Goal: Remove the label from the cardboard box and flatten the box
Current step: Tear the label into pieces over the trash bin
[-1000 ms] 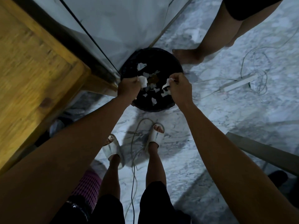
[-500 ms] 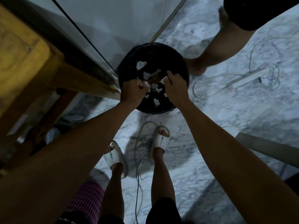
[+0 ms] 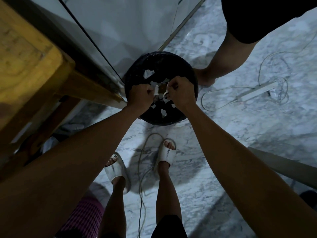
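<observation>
Your left hand (image 3: 140, 95) and right hand (image 3: 180, 92) hung close together over the black bin (image 3: 188, 110), both fists curled. Your left grip pinched a white label scrap (image 3: 156, 91) at its inner edge; your right grip pinched another white scrap (image 3: 166, 94) facing it, a small gap between them. Torn label pieces (image 3: 163, 112) lay in the bin beneath both grips. The cardboard box was out of view. A wooden table (image 3: 30, 54) stood well left of your left grip.
</observation>
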